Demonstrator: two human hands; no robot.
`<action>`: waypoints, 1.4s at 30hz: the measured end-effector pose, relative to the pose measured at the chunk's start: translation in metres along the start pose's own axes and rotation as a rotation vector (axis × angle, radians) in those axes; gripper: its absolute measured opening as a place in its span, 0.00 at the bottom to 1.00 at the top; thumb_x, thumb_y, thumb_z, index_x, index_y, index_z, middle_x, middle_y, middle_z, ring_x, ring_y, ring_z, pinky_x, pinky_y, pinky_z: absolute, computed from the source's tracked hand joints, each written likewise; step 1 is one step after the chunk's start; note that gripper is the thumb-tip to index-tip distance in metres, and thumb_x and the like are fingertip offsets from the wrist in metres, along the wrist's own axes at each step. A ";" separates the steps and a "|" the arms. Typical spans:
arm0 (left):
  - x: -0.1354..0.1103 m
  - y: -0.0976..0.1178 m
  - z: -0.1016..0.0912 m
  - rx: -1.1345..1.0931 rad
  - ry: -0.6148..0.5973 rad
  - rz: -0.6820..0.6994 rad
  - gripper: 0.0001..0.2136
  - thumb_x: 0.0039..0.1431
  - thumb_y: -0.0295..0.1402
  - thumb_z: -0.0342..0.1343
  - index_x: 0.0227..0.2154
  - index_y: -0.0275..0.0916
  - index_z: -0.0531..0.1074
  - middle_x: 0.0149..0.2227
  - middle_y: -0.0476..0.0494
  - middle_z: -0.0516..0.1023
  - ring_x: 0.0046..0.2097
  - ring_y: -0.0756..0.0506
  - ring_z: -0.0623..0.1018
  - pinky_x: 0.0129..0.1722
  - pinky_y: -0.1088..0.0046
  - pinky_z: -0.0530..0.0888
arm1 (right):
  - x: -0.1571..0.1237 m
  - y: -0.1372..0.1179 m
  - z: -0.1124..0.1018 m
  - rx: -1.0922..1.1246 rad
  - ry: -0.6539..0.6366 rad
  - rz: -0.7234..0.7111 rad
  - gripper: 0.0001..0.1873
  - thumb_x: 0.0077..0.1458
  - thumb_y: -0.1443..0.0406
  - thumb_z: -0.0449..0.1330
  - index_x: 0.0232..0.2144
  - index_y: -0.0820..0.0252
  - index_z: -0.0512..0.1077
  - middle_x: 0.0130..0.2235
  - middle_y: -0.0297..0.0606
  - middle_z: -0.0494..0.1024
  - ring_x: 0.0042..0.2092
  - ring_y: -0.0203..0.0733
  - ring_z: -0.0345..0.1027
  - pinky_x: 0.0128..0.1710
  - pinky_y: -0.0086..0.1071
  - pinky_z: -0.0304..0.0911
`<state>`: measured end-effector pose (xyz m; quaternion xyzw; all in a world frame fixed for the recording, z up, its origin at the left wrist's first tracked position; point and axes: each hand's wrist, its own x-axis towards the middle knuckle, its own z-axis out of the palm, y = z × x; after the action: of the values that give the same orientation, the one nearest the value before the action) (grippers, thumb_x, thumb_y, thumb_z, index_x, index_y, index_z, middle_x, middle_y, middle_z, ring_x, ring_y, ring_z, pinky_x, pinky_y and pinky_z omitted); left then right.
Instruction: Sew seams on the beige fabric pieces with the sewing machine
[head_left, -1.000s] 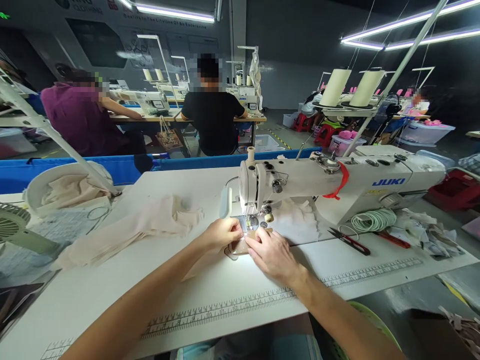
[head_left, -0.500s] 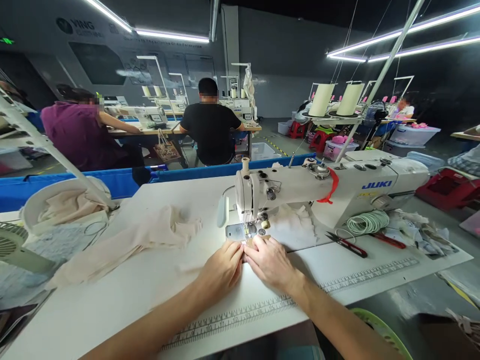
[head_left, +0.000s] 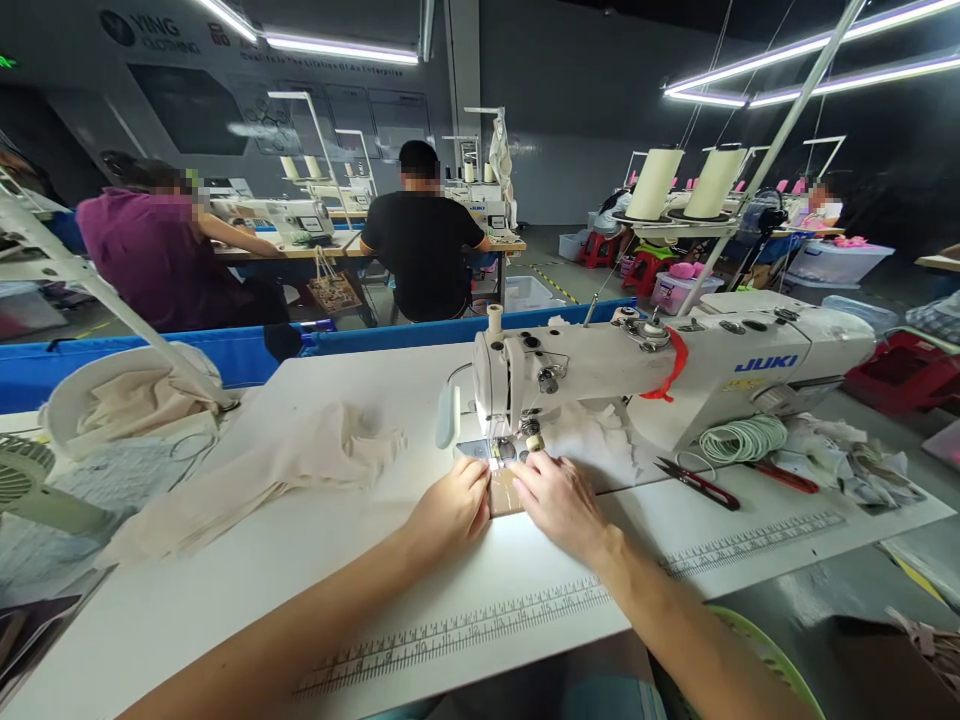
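Seen with a flat tan rectangular patch marked with thin white streaks (head_left: 505, 495) as the clock's centre, a person's bare hands flank a white JUKI sewing machine's (head_left: 600, 352) needle area on a glossy white counter (head_left: 247, 600). The left hand (head_left: 454, 505) sits at nine o'clock, its grip bunched fingers-together against the patch's edge; the right hand (head_left: 561, 500), at three, rests bent fingers along the opposite edge. Whether either grip pinches anything cannot be told, and the knuckles screen the patch's sides. The machine's head stands over twelve, its long arm running toward two and partly hiding a pale ragged-edged cloth (head_left: 600, 440). A layered heap of cream fabric (head_left: 292, 470) lies at nine; past it, toward ten, stands a round white bin (head_left: 60, 405) of beige cloth. Black-and-red snips (head_left: 712, 490) lie at three, just below a mint-green coil of cord (head_left: 733, 445), with crumpled pale scraps (head_left: 847, 460) farther out. A printed black ruler scale (head_left: 474, 632) crosses at six. Beyond a blue fabric barrier (head_left: 450, 325), a co-worker in a black shirt (head_left: 420, 250) sits at eleven.
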<state>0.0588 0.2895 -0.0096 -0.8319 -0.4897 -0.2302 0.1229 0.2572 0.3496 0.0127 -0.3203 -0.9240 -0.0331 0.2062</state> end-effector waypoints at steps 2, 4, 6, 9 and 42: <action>0.003 -0.004 0.003 -0.008 -0.005 0.005 0.14 0.65 0.25 0.44 0.47 0.28 0.73 0.45 0.31 0.77 0.47 0.38 0.76 0.43 0.64 0.81 | 0.000 0.004 0.002 -0.009 0.011 0.009 0.10 0.65 0.69 0.53 0.40 0.56 0.75 0.36 0.39 0.75 0.33 0.43 0.66 0.35 0.38 0.59; 0.005 -0.006 0.005 -0.015 -0.015 -0.002 0.14 0.65 0.25 0.43 0.46 0.28 0.73 0.45 0.30 0.77 0.46 0.38 0.76 0.43 0.63 0.81 | 0.000 0.007 0.004 -0.001 0.018 0.013 0.10 0.65 0.69 0.53 0.39 0.56 0.75 0.36 0.39 0.76 0.33 0.44 0.67 0.36 0.39 0.59; 0.006 -0.006 0.006 -0.017 -0.027 -0.015 0.15 0.65 0.25 0.43 0.45 0.30 0.73 0.45 0.31 0.77 0.46 0.39 0.76 0.44 0.62 0.81 | 0.000 0.007 0.006 0.010 0.016 0.009 0.11 0.65 0.69 0.53 0.39 0.56 0.75 0.36 0.40 0.76 0.33 0.44 0.67 0.36 0.39 0.59; 0.006 -0.005 0.005 -0.016 -0.043 -0.024 0.14 0.65 0.25 0.43 0.45 0.33 0.74 0.45 0.33 0.77 0.47 0.39 0.76 0.46 0.62 0.80 | 0.000 0.006 0.006 0.004 -0.003 0.001 0.11 0.65 0.68 0.52 0.38 0.55 0.75 0.36 0.40 0.76 0.33 0.44 0.68 0.36 0.39 0.60; 0.016 -0.012 -0.002 0.063 -0.062 -0.045 0.13 0.65 0.25 0.42 0.41 0.36 0.73 0.42 0.36 0.77 0.44 0.40 0.76 0.39 0.66 0.77 | 0.019 0.022 0.008 0.121 0.055 0.314 0.16 0.69 0.63 0.52 0.29 0.59 0.73 0.27 0.36 0.78 0.27 0.37 0.67 0.27 0.32 0.47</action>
<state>0.0548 0.3065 0.0001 -0.8230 -0.5190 -0.1917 0.1286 0.2544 0.3795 0.0110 -0.4465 -0.8571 0.0467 0.2528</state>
